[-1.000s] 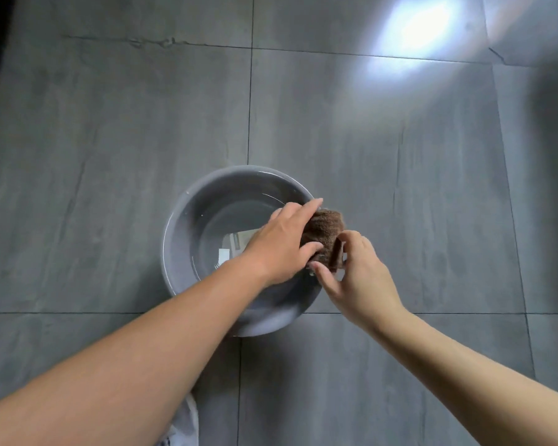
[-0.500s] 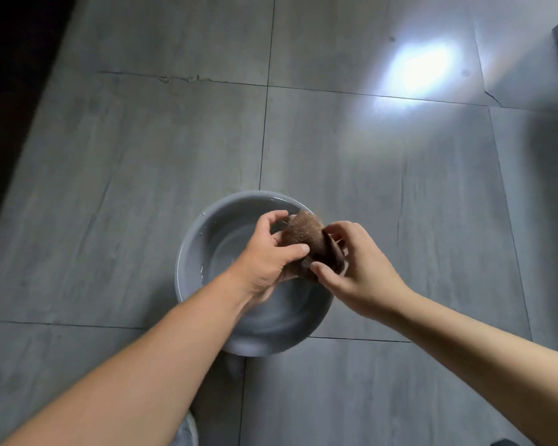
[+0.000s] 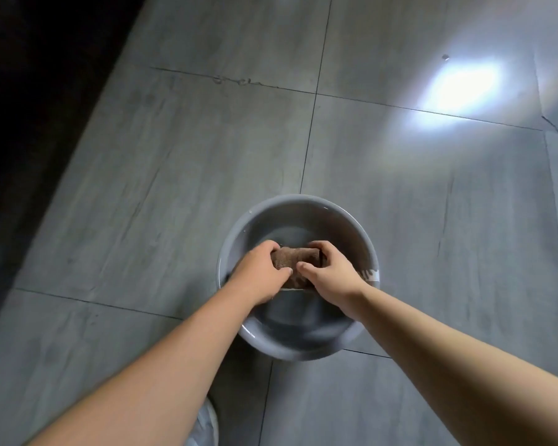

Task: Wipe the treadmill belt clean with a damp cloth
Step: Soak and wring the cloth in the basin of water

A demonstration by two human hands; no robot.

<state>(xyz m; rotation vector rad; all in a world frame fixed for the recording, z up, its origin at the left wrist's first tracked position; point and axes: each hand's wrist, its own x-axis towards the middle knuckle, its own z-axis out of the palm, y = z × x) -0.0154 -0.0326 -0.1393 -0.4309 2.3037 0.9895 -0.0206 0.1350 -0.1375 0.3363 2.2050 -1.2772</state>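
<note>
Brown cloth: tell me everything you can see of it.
The brown cloth looks like coarse, nubbly fabric, bunched into a short roll lying crosswise. The left hand grips one end and the right hand the other, fingers curled over it. It is held over the grey basin, which holds water; whether it touches the water cannot be told.

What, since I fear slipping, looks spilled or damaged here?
No spill shows on the floor tiles around the basin; the left hand and right hand hold the cloth over it. Only damage: a rough chipped streak along the far grout line and a crack at the right tile corner.
</note>
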